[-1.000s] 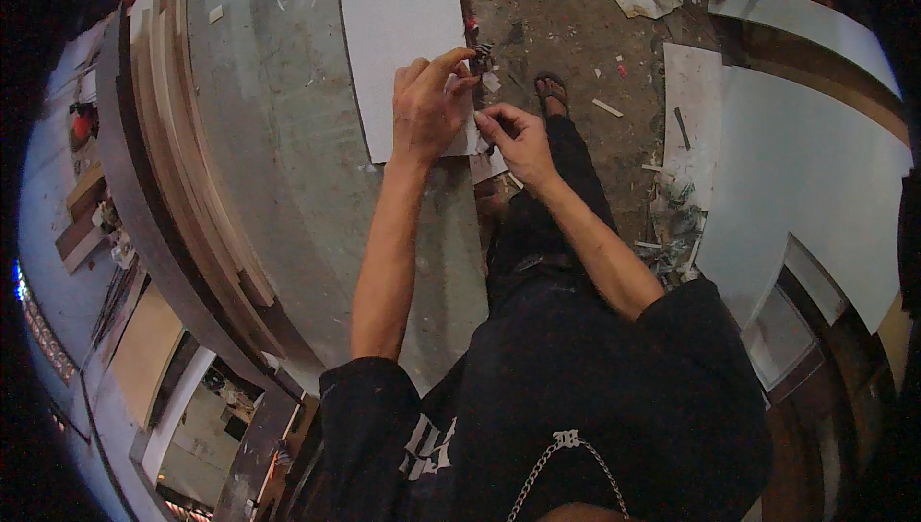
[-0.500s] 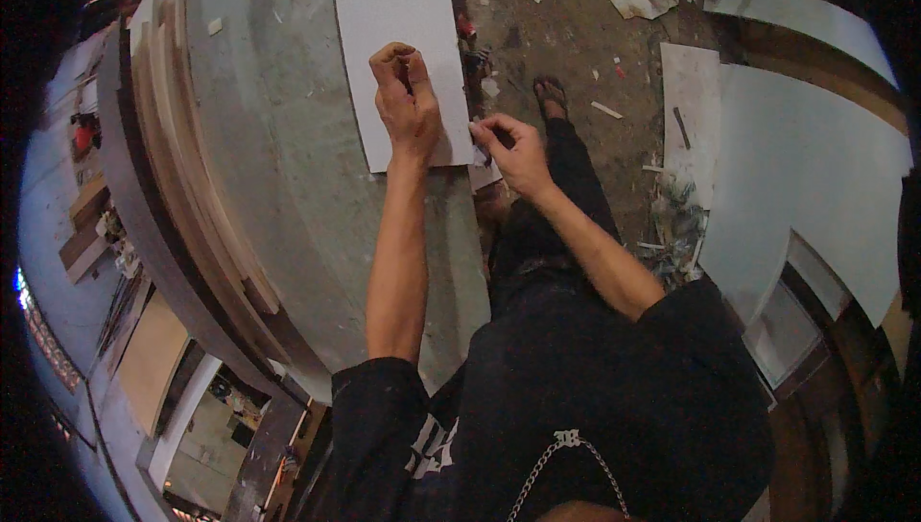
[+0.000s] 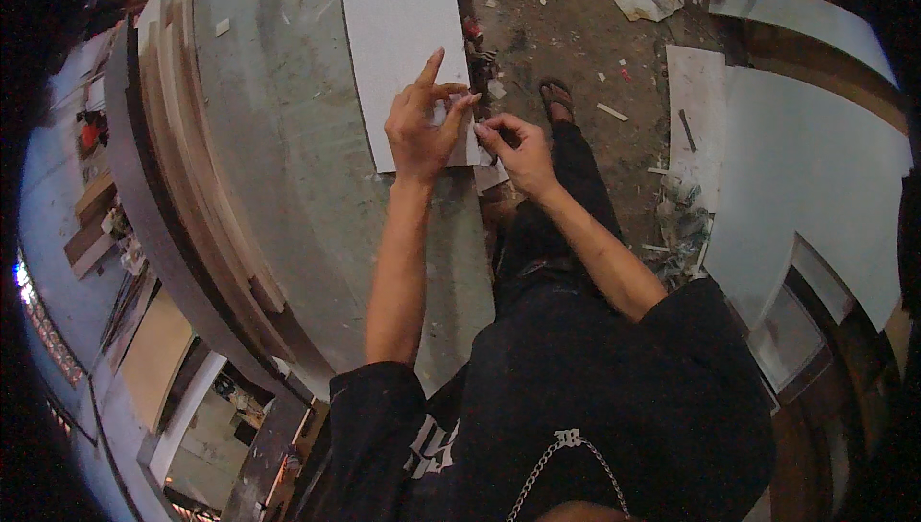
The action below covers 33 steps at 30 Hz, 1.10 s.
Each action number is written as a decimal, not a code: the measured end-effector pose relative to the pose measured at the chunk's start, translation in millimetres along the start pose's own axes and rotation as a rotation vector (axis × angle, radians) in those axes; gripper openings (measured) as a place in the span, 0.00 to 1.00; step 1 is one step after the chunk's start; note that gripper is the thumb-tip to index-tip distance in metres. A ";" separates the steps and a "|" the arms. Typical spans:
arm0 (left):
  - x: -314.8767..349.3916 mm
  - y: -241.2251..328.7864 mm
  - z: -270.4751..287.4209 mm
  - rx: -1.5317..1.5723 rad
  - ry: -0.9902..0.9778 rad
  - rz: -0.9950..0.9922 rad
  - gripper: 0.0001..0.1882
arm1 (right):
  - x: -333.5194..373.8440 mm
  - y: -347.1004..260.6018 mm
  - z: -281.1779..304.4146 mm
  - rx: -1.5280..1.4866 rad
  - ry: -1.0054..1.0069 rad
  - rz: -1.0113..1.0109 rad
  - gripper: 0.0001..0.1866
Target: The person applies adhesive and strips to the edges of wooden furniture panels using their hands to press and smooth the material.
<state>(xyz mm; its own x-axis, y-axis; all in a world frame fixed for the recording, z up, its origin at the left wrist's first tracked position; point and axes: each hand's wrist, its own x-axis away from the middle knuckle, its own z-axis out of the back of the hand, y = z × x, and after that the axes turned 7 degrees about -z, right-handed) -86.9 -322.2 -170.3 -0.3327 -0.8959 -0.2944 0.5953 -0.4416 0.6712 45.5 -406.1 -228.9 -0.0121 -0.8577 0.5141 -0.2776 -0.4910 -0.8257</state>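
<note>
The white panel (image 3: 403,33) lies flat on the grey workbench (image 3: 288,186), its near right corner just at the bench's right edge. The left hand (image 3: 422,124) rests on that corner with its index finger raised and the thumb and other fingertips pinched together; the right hand (image 3: 518,148) meets it from the side, fingers curled closed on something too small to make out. Judged from this, the work goes best with the panel pinned flat while both hands keep fine pressure at the corner. Open room lies along the bench to the left; beyond the right edge the littered floor (image 3: 576,33) drops away.
</note>
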 end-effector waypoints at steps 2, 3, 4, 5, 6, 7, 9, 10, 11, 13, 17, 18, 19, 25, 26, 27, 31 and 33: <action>-0.7 7.6 -3.4 -0.071 0.016 0.015 0.34 | -0.3 1.0 0.4 0.000 0.002 0.006 0.13; -0.4 12.2 -5.4 -0.103 0.018 0.036 0.34 | -0.3 1.5 0.3 0.000 0.004 0.007 0.13; -0.2 15.9 -6.7 -0.136 0.020 0.058 0.33 | -0.5 1.6 -0.4 -0.001 0.005 0.009 0.13; -0.5 19.0 -7.7 -0.153 0.008 0.098 0.32 | -0.6 1.7 -0.5 0.009 0.004 0.003 0.13; -0.9 21.9 -8.7 -0.170 -0.005 0.138 0.32 | -0.8 1.7 -0.1 0.020 0.003 -0.003 0.13; -2.5 25.7 -9.1 -0.187 -0.017 0.178 0.31 | -0.8 1.7 -0.3 0.030 0.002 -0.010 0.13; -8.3 32.1 -12.4 -0.304 -0.037 0.154 0.28 | -0.7 2.1 -1.4 -0.027 0.008 0.027 0.12; -10.4 34.5 -13.3 -0.365 -0.045 0.143 0.27 | -0.8 4.0 -2.2 -0.055 0.007 0.046 0.12; -10.2 35.5 -15.1 -0.354 -0.056 0.146 0.25 | -1.4 5.8 -2.4 -0.042 0.014 0.053 0.12; -6.7 33.0 -18.9 -0.331 -0.079 0.153 0.22 | -2.5 5.9 -3.3 -0.016 0.029 0.067 0.12; -9.1 22.3 -15.8 0.198 0.103 0.327 0.15 | -0.3 1.2 -5.5 0.017 0.045 0.010 0.13; -10.1 21.0 -11.8 0.352 0.150 0.422 0.14 | -0.2 0.3 -6.7 0.011 0.050 0.009 0.13; -11.8 21.7 -9.1 0.508 0.196 0.516 0.13 | -0.3 -0.4 -6.5 0.006 0.057 0.007 0.14; -5.1 11.6 -2.1 0.027 0.125 0.131 0.25 | -0.6 -0.7 -2.8 0.078 0.055 0.004 0.13; -3.4 10.7 -6.4 -0.218 0.148 -0.033 0.30 | -2.9 5.0 -3.0 0.080 0.051 0.025 0.13; 2.7 10.6 -18.0 -0.304 0.129 -0.003 0.35 | -5.2 10.4 -3.2 0.081 0.048 0.045 0.12; 5.5 47.7 -41.2 0.003 -0.197 -0.111 0.40 | -6.7 45.0 -2.3 0.250 0.219 0.337 0.09; -2.9 66.1 -31.8 0.295 -0.465 -0.088 0.38 | -5.4 37.1 2.9 0.117 0.190 0.343 0.08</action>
<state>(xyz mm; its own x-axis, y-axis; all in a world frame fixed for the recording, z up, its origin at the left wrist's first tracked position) -23.3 -350.3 -146.8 -0.6997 -0.7109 -0.0715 0.3427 -0.4217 0.8395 38.1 -420.1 -263.0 -0.2657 -0.9365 0.2288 -0.1157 -0.2047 -0.9720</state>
